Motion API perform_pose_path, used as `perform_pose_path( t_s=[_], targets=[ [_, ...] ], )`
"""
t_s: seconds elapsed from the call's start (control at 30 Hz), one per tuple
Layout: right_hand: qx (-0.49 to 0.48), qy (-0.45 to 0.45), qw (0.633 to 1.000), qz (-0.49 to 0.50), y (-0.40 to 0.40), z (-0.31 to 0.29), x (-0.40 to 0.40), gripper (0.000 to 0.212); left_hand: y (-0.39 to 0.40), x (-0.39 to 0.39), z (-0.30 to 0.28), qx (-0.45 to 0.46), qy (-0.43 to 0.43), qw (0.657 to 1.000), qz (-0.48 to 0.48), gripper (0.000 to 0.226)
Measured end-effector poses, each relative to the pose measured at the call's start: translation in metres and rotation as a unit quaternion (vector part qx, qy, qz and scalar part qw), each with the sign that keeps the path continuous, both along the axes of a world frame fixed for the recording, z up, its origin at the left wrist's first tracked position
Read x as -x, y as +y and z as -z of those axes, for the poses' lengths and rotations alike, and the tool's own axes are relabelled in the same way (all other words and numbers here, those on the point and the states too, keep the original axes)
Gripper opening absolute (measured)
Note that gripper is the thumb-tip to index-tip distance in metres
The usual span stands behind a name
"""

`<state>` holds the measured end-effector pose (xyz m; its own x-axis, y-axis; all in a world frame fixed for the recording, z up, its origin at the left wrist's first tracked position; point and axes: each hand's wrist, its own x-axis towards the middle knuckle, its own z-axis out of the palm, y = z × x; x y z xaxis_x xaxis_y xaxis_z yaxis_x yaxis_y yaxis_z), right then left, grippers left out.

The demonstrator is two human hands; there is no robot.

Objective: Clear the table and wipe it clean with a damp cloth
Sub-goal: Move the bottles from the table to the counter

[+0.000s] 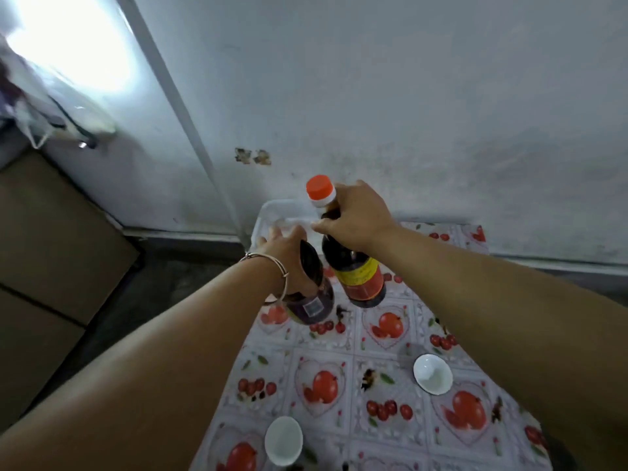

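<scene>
My right hand grips the neck of a dark sauce bottle with an orange cap and a red and yellow label, held above the far end of the table. My left hand, with a bracelet on the wrist, grips a second dark bottle with a purple label; its top is hidden by my fingers. Both bottles hang tilted just over the fruit-patterned tablecloth. Two small white bowls stand on the cloth, one at the right and one near the front edge.
A white plastic tray sits at the table's far end against the stained white wall. Cardboard boxes stand on the floor at the left. A white bag hangs near the bright door at the upper left.
</scene>
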<state>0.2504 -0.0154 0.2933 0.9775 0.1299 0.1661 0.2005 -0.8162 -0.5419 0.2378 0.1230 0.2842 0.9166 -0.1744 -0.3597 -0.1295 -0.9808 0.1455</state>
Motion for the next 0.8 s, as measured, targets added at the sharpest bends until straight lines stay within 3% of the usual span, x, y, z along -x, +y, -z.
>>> perform_pose_path(
  t_s=[0.17,0.23,0.47,0.8],
  targets=[
    [0.007,-0.022,0.998,-0.050,0.118,-0.054,0.069,0.023,0.117,0.086,-0.056,0.024,-0.054,0.997,-0.040,0.072],
    [-0.001,-0.026,0.998,-0.064,0.175,-0.076,0.103,0.038,0.177,0.121,-0.076,0.017,-0.075,0.995,-0.062,0.069],
    [-0.079,0.026,0.986,-0.144,0.365,-0.122,0.180,0.037,0.373,0.216,-0.138,-0.011,-0.045,0.990,-0.134,0.083],
    [-0.109,0.049,0.959,-0.258,0.594,-0.151,0.182,0.033,0.595,0.271,-0.174,-0.028,-0.028,0.958,-0.284,0.075]
  ],
)
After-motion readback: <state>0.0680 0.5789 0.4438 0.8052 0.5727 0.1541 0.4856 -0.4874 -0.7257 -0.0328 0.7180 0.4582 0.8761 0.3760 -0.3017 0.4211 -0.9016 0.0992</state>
